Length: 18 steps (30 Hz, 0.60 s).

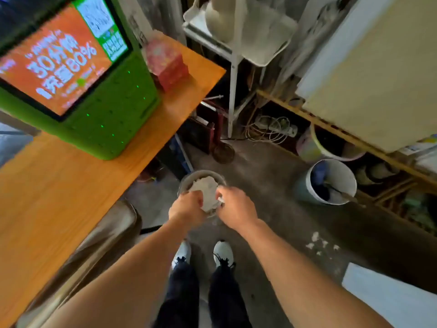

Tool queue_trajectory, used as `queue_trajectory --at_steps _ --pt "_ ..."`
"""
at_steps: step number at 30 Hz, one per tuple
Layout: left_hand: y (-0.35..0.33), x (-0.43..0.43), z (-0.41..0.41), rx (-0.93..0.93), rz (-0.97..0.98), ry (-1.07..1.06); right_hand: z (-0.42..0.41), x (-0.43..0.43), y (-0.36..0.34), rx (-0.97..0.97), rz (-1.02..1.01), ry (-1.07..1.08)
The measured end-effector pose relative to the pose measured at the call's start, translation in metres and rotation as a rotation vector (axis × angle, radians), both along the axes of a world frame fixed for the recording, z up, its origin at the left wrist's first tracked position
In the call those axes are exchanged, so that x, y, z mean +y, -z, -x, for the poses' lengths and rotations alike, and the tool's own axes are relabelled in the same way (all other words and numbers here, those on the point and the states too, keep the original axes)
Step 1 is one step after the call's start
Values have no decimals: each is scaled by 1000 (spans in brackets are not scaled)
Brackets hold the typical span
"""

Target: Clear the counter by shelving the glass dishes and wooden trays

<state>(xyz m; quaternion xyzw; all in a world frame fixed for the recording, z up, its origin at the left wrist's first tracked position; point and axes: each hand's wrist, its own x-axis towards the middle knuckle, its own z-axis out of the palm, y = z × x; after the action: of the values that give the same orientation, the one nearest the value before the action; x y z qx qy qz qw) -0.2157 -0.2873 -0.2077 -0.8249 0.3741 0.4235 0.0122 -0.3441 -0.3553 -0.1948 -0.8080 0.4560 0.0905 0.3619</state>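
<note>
While a round dish point(201, 178) is carried at centre frame above the floor, it is gripped by 2 hands: the left hand point(186, 207) is closed on its near rim, the right hand point(235, 205) pinched on its right edge, apparently to steady the crumpled white paper point(204, 191) inside. At left, the wooden counter point(71, 197) is occupied by a green kiosk point(104, 114).

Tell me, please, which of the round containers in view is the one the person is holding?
The small glass bowl stuffed with crumpled white paper, gripped by left hand and right hand; the white bucket and pale tub stand on the floor.
</note>
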Motion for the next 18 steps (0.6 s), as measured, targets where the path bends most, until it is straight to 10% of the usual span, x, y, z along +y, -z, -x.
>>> queue_trajectory --at_steps 9,18 --pt "253 -39 -31 -51 -100 -77 -38 -32 256 8 -80 46" --pt "347 -47 -49 -22 -99 -77 -64 -30 347 19 -248 126"
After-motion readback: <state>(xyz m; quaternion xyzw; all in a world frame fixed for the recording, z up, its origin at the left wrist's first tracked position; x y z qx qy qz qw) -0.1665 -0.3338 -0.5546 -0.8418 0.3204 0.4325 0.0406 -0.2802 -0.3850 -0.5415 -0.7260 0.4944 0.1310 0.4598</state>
